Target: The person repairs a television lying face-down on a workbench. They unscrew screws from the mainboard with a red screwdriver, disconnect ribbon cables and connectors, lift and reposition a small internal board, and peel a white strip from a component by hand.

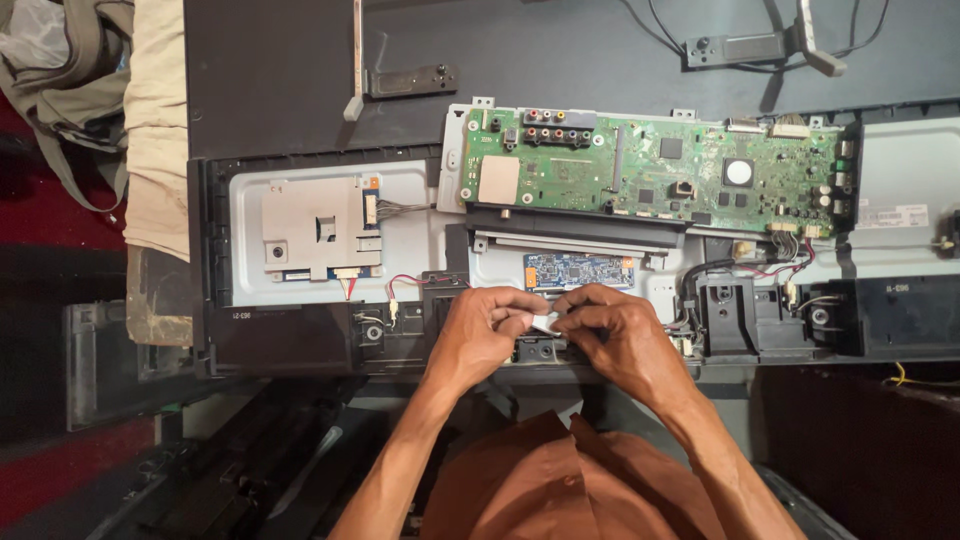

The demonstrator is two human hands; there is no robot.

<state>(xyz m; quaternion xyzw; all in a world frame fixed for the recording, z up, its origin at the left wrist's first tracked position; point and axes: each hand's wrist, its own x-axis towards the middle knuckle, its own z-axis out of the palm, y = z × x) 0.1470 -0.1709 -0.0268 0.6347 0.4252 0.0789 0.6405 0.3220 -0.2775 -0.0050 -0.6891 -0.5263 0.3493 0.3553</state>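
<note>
White strip (543, 322), perhaps ribbon, pinched.

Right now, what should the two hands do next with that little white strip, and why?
Probably steady it and guide it toward the small blue board. Both the left hand and right hand pinch the white strip just below that board, so it likely belongs there.

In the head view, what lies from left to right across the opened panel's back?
Grey metal shield → left hand → white strip pinched between both hands → right hand → black speaker module.
</note>
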